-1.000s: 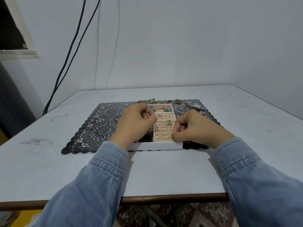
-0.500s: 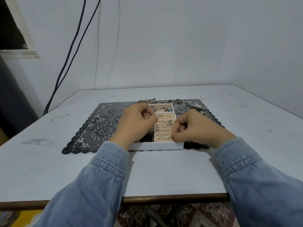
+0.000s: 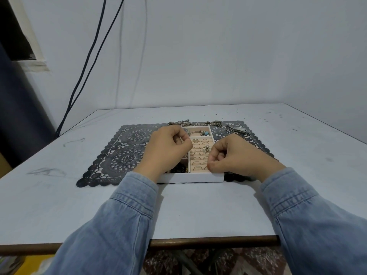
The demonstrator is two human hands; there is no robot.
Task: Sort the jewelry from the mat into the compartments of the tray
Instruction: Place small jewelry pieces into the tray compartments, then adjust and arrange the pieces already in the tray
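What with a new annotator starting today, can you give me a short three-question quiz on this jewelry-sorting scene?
1. True or false: the silver watch lies inside the white tray.
2. Which compartment holds the turquoise piece? A) the far one, beyond the ring slots B) the ring slots C) the near-left one
3. Fill in: the dark beads sit in the tray's near-____ compartment.
Key: 1 false; 2 A; 3 left.

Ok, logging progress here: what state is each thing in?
Tray: on mat, partly filled.
Ring slots: mostly holding rings.
Chain: at mat's far edge, unsorted.
Watch: on mat, far right, unsorted.
Left hand: fingers curled above tray, contents unclear.
Right hand: fingers curled by tray, contents unclear.
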